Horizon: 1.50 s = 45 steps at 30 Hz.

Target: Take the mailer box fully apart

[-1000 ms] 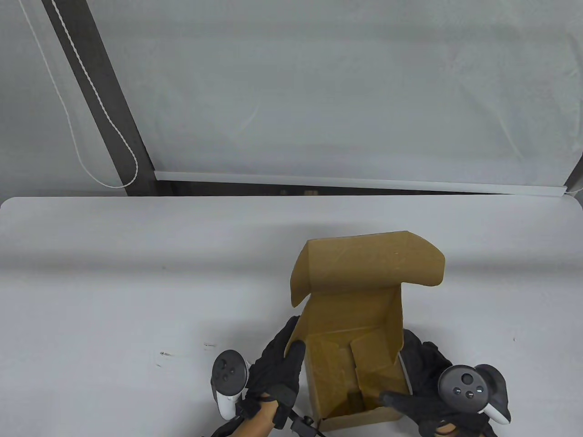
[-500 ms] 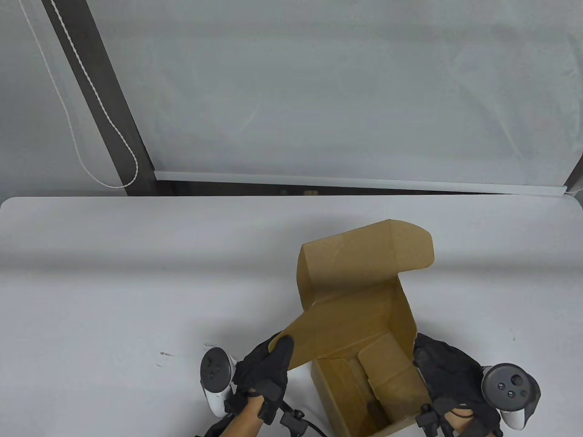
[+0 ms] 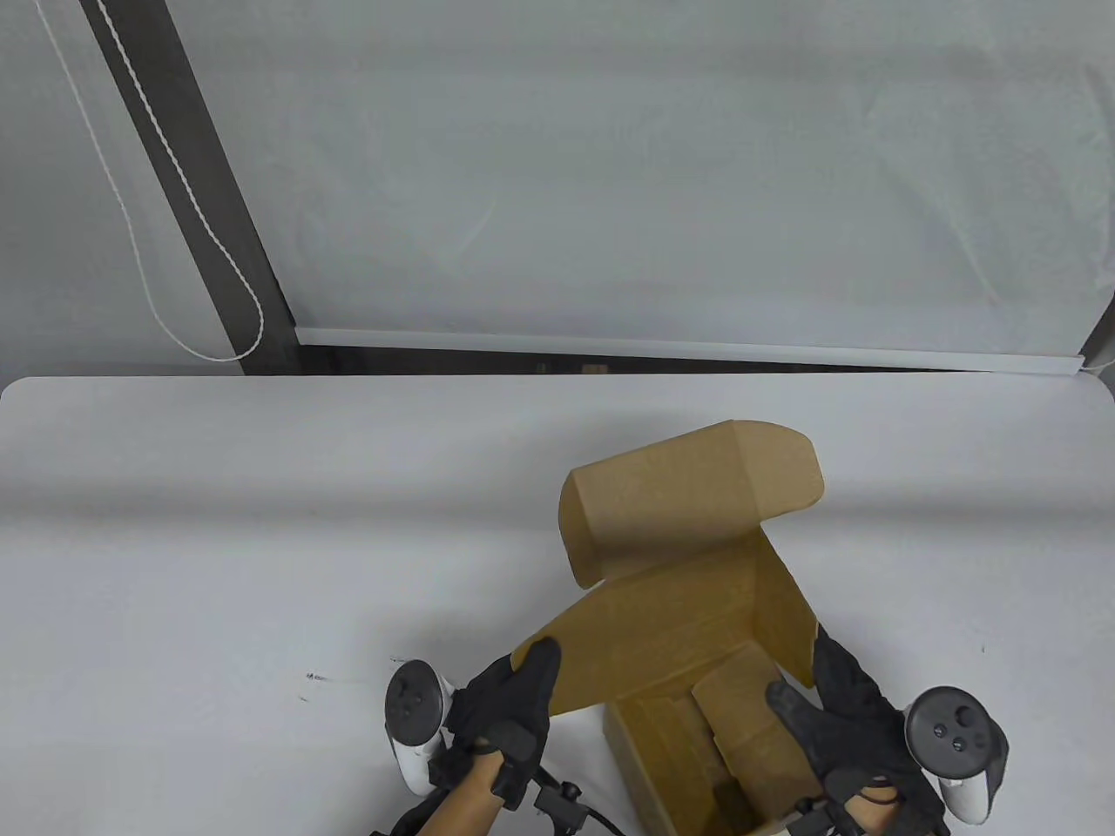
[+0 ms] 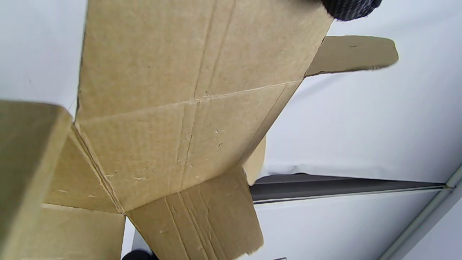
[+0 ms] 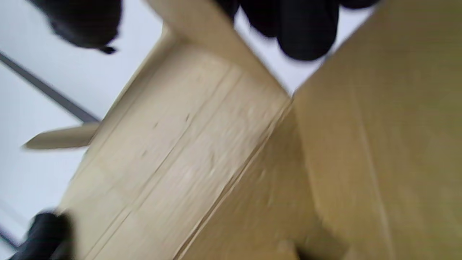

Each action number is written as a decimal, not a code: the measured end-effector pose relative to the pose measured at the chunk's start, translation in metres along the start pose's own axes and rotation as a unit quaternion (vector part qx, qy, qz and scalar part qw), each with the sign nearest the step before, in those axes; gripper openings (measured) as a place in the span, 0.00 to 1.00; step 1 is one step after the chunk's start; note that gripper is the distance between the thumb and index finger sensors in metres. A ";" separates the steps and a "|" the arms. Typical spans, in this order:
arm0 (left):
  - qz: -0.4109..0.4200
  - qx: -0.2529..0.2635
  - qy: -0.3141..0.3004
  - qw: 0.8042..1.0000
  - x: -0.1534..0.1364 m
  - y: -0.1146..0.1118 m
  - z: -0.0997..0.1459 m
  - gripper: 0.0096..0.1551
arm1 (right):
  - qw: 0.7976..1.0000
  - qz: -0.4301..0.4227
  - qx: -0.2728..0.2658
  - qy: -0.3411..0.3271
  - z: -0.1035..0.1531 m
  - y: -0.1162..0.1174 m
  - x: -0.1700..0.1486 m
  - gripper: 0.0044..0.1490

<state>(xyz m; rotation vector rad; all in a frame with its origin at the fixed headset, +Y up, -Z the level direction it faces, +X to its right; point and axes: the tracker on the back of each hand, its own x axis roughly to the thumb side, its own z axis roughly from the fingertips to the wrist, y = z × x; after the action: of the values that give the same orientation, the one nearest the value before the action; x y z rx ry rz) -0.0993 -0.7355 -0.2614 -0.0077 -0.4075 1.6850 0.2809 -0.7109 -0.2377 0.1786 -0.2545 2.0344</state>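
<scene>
The mailer box (image 3: pixel 697 610) sits on the white table (image 3: pixel 218 522) near its front edge, right of centre, half undone, with both gloved hands on it. The left hand (image 3: pixel 510 714) grips the left side panel (image 3: pixel 610 636), thumb over the panel's near corner and the other fingers hidden beneath it, and that panel is folded outward, away from the body. The right hand (image 3: pixel 836 723) holds the right wall (image 3: pixel 784 610), thumb hooked inside the box and the fingers wrapped around the outside, as the blurred right wrist view also suggests. As I judge it, the main risk from here is tearing: if the left hand pulls the panel further while tucked flaps (image 3: pixel 740 723) inside remain locked, the cardboard could rip along a crease instead of unfolding. The box could also skid or tip toward the person, since it already hangs close to the table's near edge and only the right hand steadies it. A thumb caught under an inner flap could buckle the wall. The box's long axis runs from near to far, slanted a little so the near end leans right; its open mouth faces up, and the lid (image 3: pixel 688 496) stands raised at the far end, its rounded tabs (image 3: pixel 784 470) curling left and right.
</scene>
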 end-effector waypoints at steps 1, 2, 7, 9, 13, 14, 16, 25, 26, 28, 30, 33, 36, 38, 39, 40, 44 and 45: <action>0.001 0.000 0.000 1.000 0.000 0.000 0.000 0.41 | 1.000 -0.013 -0.001 0.008 -0.001 -0.004 -0.003 0.38; 0.002 0.001 0.000 1.000 0.000 0.000 0.000 0.41 | 0.999 -0.039 -0.007 0.024 -0.002 -0.009 -0.006 0.36; -0.011 0.032 0.026 0.999 -0.004 0.001 0.002 0.40 | 0.980 -0.176 -0.038 0.083 -0.004 -0.031 -0.019 0.31; 0.003 0.022 0.024 0.999 -0.005 0.001 0.001 0.39 | 0.982 -0.172 -0.038 0.070 -0.006 -0.037 -0.019 0.32; 0.005 0.033 0.033 0.999 -0.006 0.004 0.001 0.38 | 0.985 -0.148 0.066 0.053 -0.009 -0.032 -0.011 0.36; 0.003 0.037 0.040 0.999 -0.006 0.006 0.001 0.38 | 0.989 -0.124 0.066 0.052 -0.009 -0.031 -0.009 0.38; -0.011 0.059 0.070 0.996 -0.010 0.011 0.004 0.37 | 0.994 -0.040 0.069 0.073 -0.008 -0.030 -0.009 0.44; -0.002 0.114 0.170 0.979 -0.028 0.028 0.014 0.47 | 0.915 0.183 0.318 0.165 -0.013 0.019 -0.032 0.44; -0.005 0.113 0.168 0.979 -0.026 0.028 0.014 0.51 | 0.915 0.211 0.306 0.157 -0.014 0.020 -0.031 0.43; -0.029 0.114 0.159 0.980 -0.021 0.028 0.014 0.55 | 0.922 0.222 0.277 0.153 -0.015 0.021 -0.029 0.42; -0.064 0.114 0.143 0.981 -0.013 0.027 0.014 0.55 | 0.932 0.215 0.241 0.165 -0.015 0.019 -0.032 0.41; -0.122 0.078 0.104 0.984 -0.002 0.019 0.011 0.53 | 0.937 0.224 0.204 0.171 -0.014 0.015 -0.034 0.42; -0.201 -0.020 0.034 0.979 0.006 -0.006 0.004 0.47 | 0.948 0.188 0.187 0.173 -0.011 0.017 -0.035 0.46; -0.239 -0.154 -0.020 0.958 0.009 -0.030 -0.001 0.47 | 0.951 0.163 0.195 0.173 -0.010 0.020 -0.036 0.49; -0.263 -0.226 -0.048 0.937 0.011 -0.045 -0.001 0.47 | 0.952 0.154 0.198 0.176 -0.009 0.021 -0.036 0.50; -0.304 -0.288 -0.048 0.907 0.010 -0.060 0.000 0.47 | 0.953 0.142 0.201 0.176 -0.008 0.022 -0.037 0.50; -0.402 -0.362 0.032 0.840 -0.007 -0.088 0.005 0.50 | 0.955 0.157 0.194 0.161 -0.009 0.021 -0.036 0.50; -0.409 -0.364 0.067 0.834 -0.013 -0.086 0.005 0.50 | 0.956 0.163 0.188 0.157 -0.010 0.020 -0.035 0.50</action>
<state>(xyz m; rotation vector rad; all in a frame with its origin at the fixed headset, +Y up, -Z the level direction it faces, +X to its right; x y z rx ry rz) -0.0158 -0.7411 -0.2367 -0.4518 -0.7934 0.6052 0.2784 -0.7474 -0.2573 0.0470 0.3270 2.3883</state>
